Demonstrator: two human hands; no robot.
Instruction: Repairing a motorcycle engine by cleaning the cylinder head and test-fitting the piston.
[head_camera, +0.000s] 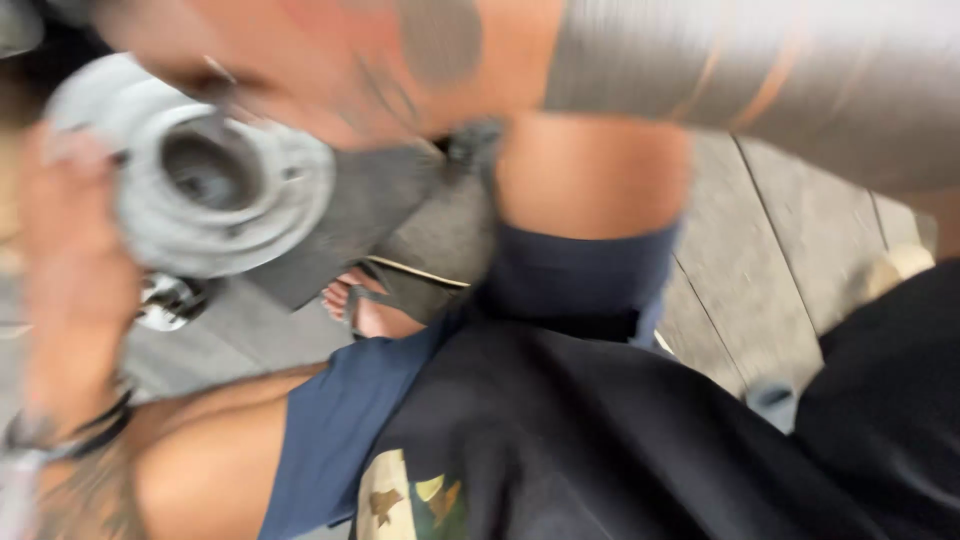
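Observation:
The whole view is motion-blurred. A round grey metal part (205, 185) with a dark central bore and a wide flange is held up at the upper left. My left hand (70, 250) grips its left side, with dark bands around the wrist below. My right forearm, tattooed, crosses the top of the view, and my right hand (215, 75) meets the part's upper edge. Its fingers are too blurred to read.
Below are my bare knee (590, 170), blue shorts (340, 410) and a black shirt (600, 440). A sandalled foot (365, 305) rests on a dark grey mat (440, 235). Grey floor planks (745, 260) run to the right. A shiny metal piece (170, 300) lies under the part.

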